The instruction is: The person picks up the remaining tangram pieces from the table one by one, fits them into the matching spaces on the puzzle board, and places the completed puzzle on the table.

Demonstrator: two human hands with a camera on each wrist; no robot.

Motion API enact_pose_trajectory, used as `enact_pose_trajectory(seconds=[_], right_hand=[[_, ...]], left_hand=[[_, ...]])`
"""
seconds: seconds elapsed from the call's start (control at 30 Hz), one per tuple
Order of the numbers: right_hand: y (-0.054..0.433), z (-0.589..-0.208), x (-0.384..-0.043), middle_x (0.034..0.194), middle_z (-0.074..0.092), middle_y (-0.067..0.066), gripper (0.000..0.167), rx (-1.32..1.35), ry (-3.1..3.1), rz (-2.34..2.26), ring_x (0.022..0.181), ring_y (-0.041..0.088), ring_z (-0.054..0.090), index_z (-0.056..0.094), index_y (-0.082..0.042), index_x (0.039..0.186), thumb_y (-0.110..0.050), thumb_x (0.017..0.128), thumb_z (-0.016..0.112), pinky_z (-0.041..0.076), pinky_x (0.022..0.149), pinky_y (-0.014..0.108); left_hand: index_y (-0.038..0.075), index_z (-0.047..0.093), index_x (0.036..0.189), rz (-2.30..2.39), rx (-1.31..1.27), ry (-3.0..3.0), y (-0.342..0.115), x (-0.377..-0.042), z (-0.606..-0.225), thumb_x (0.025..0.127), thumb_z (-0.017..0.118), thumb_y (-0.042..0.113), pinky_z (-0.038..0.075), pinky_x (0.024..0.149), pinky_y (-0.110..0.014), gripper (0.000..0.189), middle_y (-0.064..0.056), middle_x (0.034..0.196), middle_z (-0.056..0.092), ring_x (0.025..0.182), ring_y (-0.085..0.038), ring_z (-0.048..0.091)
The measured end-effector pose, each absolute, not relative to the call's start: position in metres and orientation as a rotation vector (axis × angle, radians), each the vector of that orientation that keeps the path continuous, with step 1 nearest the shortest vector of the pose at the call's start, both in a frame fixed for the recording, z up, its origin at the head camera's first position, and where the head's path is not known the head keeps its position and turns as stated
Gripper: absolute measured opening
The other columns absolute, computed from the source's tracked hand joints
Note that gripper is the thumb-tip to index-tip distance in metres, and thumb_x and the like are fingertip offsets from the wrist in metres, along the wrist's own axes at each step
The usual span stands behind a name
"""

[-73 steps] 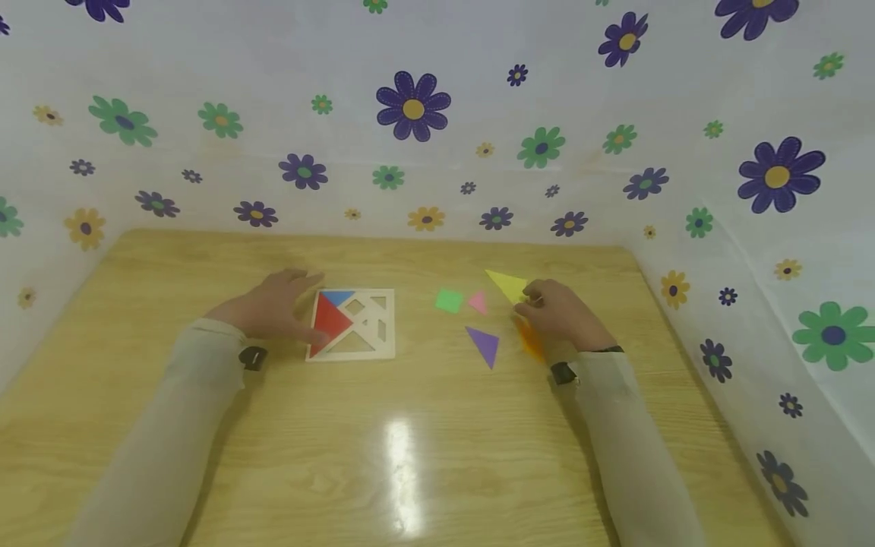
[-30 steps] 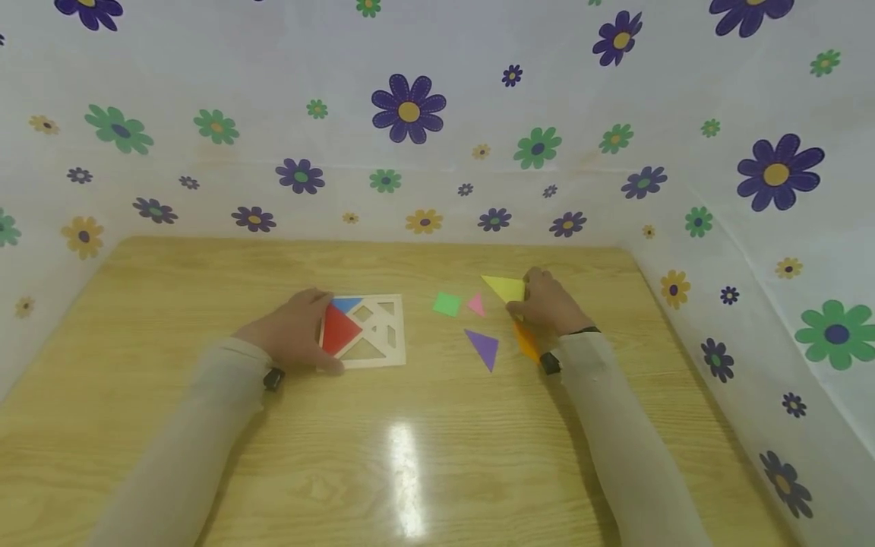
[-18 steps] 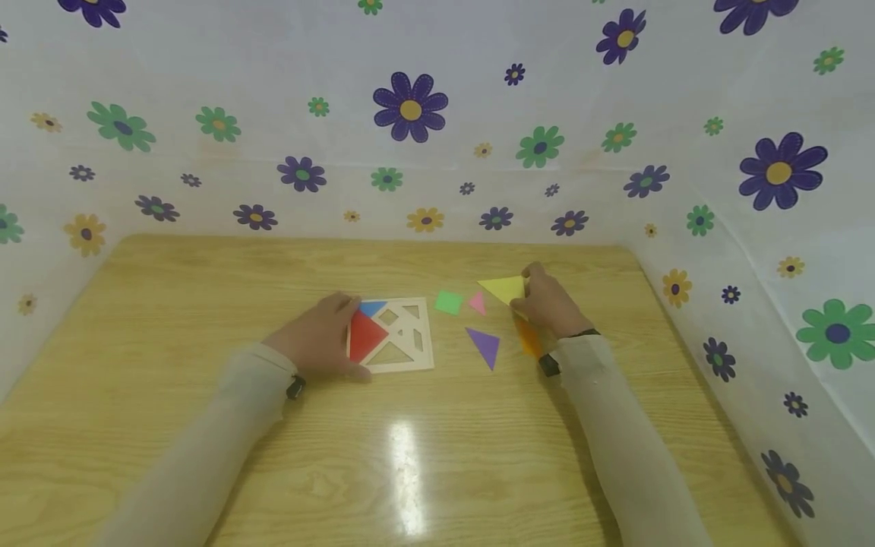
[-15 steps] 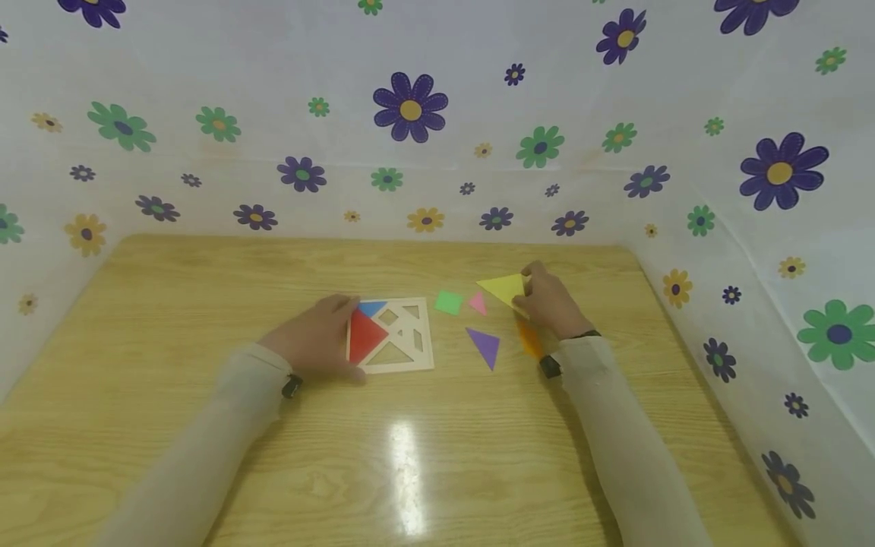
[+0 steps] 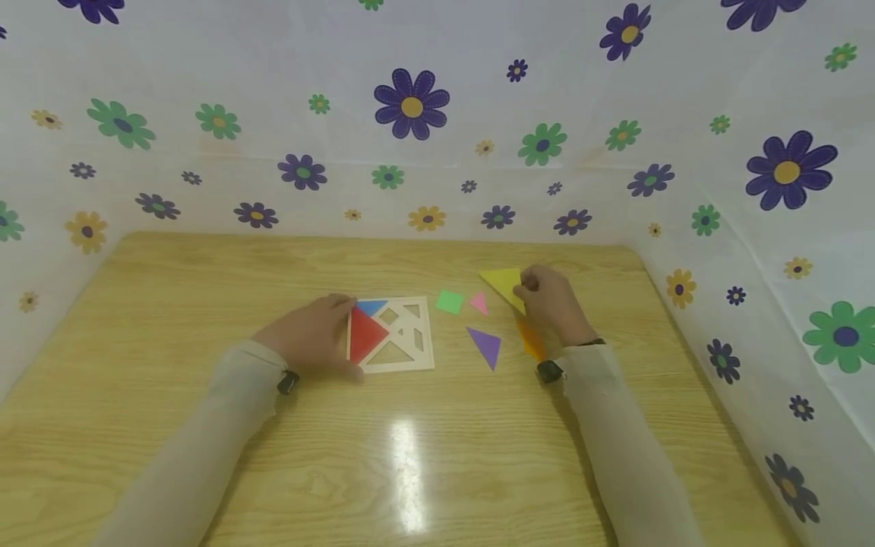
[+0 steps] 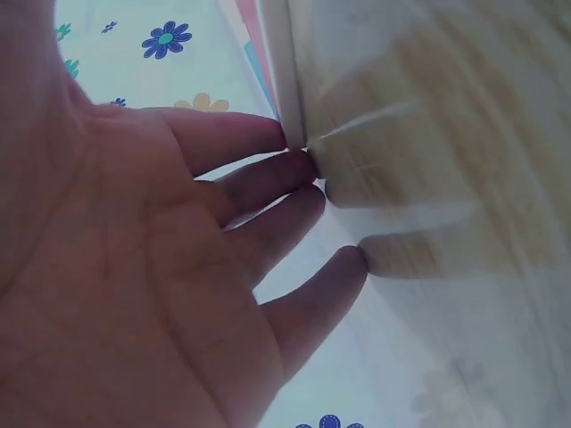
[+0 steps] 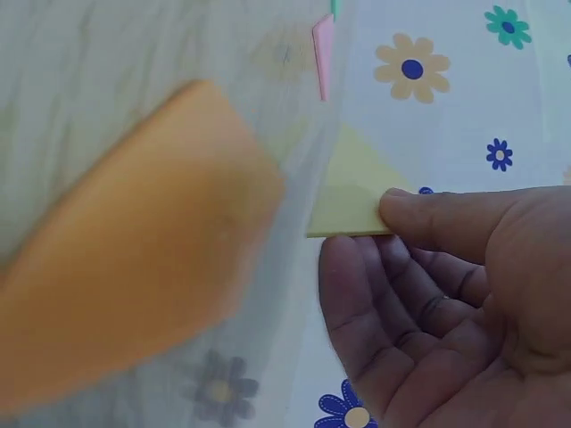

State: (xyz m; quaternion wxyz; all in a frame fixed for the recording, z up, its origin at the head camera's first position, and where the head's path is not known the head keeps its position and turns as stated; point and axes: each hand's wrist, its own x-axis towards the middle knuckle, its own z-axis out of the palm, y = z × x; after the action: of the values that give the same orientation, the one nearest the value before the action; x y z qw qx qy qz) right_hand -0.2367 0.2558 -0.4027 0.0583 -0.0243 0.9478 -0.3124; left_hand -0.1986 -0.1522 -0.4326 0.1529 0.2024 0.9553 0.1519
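Soft, dimmish light, bright glare streak (image 5: 408,479) on tabletop (image 5: 307,471), orange pc. (image 7: 152,250) blurry in R wrist cam

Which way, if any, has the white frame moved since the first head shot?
Yes: the white frame has moved right across the table; its right edge is now close to the green piece, which hasn't visibly moved.

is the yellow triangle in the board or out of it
Out: the right hand pinches the yellow triangle, which in the head view is right of the board, not touching it.
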Motion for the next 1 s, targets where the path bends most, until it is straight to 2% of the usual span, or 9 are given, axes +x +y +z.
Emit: enact_pose_trajectory(seconds=[0.07,0.17,0.43,0.8,1.0], right_hand=[[0.255,-0.402,-0.235,0.124,0.065,0.023,0.030,-0.078,2.871,-0.945,0.113,0.038,0.062,0.060,0.004,0.126,-0.018,0.106,0.057,0.053,0.099,0.052],[0.253,-0.399,-0.232,0.125,0.065,0.023,0.030,-0.091,2.880,-0.943,0.114,0.038,0.061,0.060,0.004,0.127,-0.017,0.107,0.057,0.052,0.099,0.053],[0.247,-0.395,-0.226,0.121,0.069,0.020,0.031,-0.157,2.912,-0.934,0.109,0.036,0.063,0.065,0.001,0.127,-0.022,0.106,0.059,0.054,0.096,0.051],[0.242,-0.384,-0.222,0.115,0.071,0.020,0.028,-0.216,2.973,-0.923,0.102,0.034,0.064,0.068,0.001,0.120,-0.021,0.105,0.061,0.055,0.089,0.050],[0.245,-0.383,-0.222,0.116,0.071,0.021,0.026,-0.223,2.975,-0.919,0.105,0.036,0.065,0.069,0.002,0.118,-0.019,0.104,0.065,0.055,0.092,0.051]], left_hand=[[0.010,0.031,0.163,0.431,0.573,2.732,-0.150,-0.196,-0.432,0.062,0.086,0.073,0.035,0.121,-0.052,0.131,-0.009,0.166,0.035,0.150,-0.034,0.036],[0.008,0.029,0.163,0.435,0.592,2.732,-0.149,-0.195,-0.431,0.064,0.087,0.068,0.034,0.121,-0.055,0.130,-0.011,0.167,0.033,0.151,-0.037,0.034],[0.011,0.024,0.165,0.388,0.606,2.725,-0.148,-0.197,-0.434,0.068,0.081,0.073,0.027,0.123,-0.059,0.129,-0.009,0.170,0.026,0.157,-0.032,0.022],[0.010,0.025,0.165,0.387,0.655,2.725,-0.143,-0.198,-0.436,0.066,0.082,0.073,0.026,0.124,-0.057,0.130,-0.007,0.170,0.026,0.157,-0.029,0.021],[0.007,0.027,0.164,0.400,0.670,2.732,-0.142,-0.197,-0.435,0.066,0.084,0.072,0.010,0.125,-0.064,0.131,-0.011,0.169,0.028,0.157,-0.033,0.022]])
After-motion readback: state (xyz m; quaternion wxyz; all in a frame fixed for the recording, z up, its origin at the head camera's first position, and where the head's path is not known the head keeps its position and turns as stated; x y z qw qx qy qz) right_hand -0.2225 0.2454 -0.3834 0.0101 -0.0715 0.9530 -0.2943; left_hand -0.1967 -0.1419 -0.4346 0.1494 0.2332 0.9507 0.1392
